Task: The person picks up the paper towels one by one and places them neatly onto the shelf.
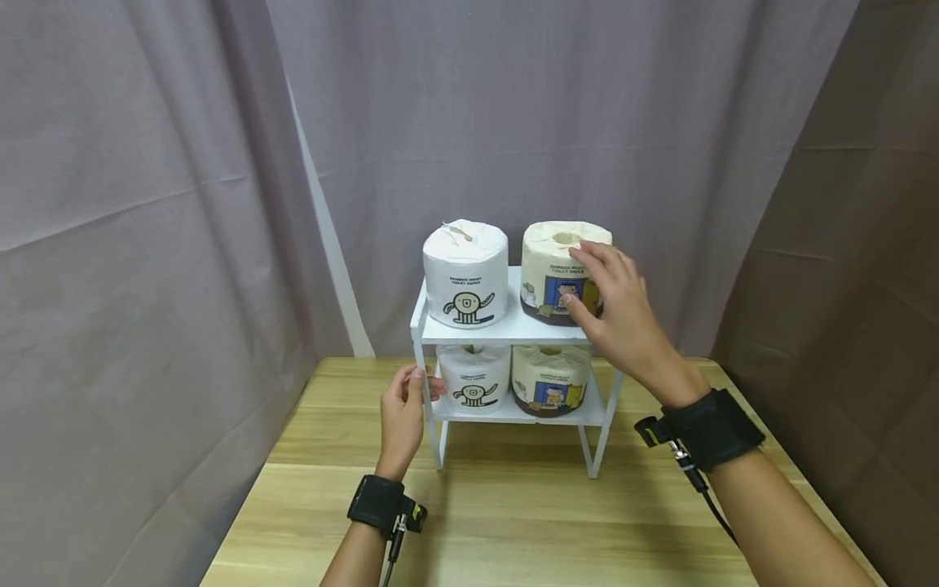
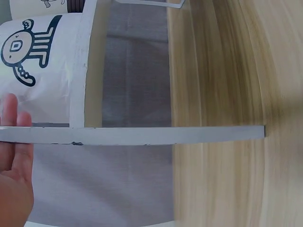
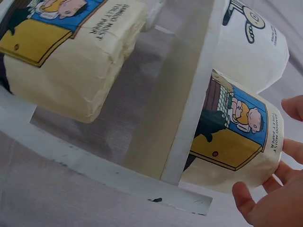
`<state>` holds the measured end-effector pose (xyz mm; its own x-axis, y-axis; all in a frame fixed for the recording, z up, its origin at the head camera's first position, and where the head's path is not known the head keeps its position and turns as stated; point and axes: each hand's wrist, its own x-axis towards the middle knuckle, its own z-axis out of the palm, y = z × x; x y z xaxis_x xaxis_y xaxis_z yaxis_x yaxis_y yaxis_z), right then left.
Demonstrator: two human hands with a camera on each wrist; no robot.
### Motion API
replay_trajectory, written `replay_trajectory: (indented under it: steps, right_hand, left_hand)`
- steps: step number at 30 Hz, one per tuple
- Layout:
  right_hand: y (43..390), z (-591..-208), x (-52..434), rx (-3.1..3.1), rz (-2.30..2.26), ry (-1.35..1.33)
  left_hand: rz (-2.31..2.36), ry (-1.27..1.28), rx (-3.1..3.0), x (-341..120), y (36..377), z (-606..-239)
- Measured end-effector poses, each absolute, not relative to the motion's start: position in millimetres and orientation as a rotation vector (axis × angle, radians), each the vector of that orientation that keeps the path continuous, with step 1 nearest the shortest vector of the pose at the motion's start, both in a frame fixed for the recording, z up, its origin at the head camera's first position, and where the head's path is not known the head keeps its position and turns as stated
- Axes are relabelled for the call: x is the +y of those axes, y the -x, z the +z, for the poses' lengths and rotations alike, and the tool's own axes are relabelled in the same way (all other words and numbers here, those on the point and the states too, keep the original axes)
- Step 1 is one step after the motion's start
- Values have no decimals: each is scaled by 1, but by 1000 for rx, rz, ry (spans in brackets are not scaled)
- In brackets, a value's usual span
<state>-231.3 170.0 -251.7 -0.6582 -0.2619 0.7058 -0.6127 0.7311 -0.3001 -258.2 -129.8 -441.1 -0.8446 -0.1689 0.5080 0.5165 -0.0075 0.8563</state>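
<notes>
A white two-tier shelf rack holds several toilet paper rolls. My right hand is at the upper right cream roll, its fingers spread and loosely bent. In the right wrist view the fingertips are at the side of this roll. The upper left white roll bears a dog drawing. My left hand is by the rack's left post, with fingers passing behind it. Their tips are close to the lower white roll; the lower cream roll sits beside that.
The rack stands on a wooden table. Grey curtains hang behind and at the left, with a brown-looking cloth at the right. Both wrists wear black straps with small cameras and cables.
</notes>
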Motion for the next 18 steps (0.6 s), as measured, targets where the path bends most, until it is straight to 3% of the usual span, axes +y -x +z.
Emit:
replay_trajectory:
  steps: [8,18]
  right_hand:
    - [215,-269,167,-2393,627,-610]
    - [195,-302,156,-2358,668,-536]
  left_hand:
    - [-1683,126,-1875,-131,247,-434]
    - [-1585,90,-1909,-132,231,-434]
